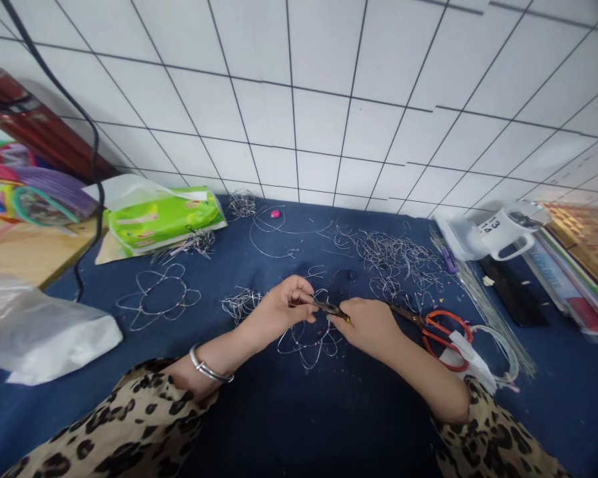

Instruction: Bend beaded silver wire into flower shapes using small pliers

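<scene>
My left hand (284, 305) is closed in a pinch on the thin wire of a flower-shaped wire piece (309, 338) lying on the blue cloth (289, 411). My right hand (369, 325) is closed round a small pair of pliers (331, 309), whose jaws point left and meet the wire beside my left fingers. Both wrists rest on the cloth. A silver bangle (206, 368) sits on my left wrist.
A finished wire flower (157, 299) lies at the left. Orange-handled scissors (436, 328) lie just right of my right hand. Loose wire scraps (389, 255) spread behind. A green tissue pack (162, 219), a white bag (44, 335), a white mug (508, 232) and straight wires (483, 299) stand around.
</scene>
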`<act>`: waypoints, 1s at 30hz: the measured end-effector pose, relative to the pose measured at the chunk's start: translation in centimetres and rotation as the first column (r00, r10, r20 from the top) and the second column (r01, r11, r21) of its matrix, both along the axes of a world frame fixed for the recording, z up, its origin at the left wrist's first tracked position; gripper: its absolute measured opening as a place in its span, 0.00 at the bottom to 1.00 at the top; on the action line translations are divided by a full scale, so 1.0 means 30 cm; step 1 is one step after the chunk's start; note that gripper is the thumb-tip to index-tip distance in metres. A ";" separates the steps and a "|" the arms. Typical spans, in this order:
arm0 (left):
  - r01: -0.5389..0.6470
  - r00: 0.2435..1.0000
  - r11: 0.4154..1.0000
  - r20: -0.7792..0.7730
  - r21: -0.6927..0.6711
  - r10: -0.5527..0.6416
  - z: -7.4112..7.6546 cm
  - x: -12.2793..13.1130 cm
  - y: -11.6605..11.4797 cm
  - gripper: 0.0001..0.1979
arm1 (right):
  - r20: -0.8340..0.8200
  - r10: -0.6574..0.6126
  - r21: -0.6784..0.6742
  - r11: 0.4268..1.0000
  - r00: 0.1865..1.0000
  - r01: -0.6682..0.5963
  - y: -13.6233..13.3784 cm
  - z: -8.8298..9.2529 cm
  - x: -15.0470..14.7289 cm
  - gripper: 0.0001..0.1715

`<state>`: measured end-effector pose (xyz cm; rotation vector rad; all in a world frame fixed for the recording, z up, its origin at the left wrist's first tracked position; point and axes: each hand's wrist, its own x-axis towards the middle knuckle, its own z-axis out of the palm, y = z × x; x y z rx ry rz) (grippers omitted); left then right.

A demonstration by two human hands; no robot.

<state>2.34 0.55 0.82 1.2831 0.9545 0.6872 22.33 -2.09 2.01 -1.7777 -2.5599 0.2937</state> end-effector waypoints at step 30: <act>0.037 0.990 0.993 -0.139 0.110 -0.021 0.015 -0.002 0.003 0.11 | 0.132 0.038 0.148 0.987 0.990 -0.058 -0.003 0.022 -0.002 0.14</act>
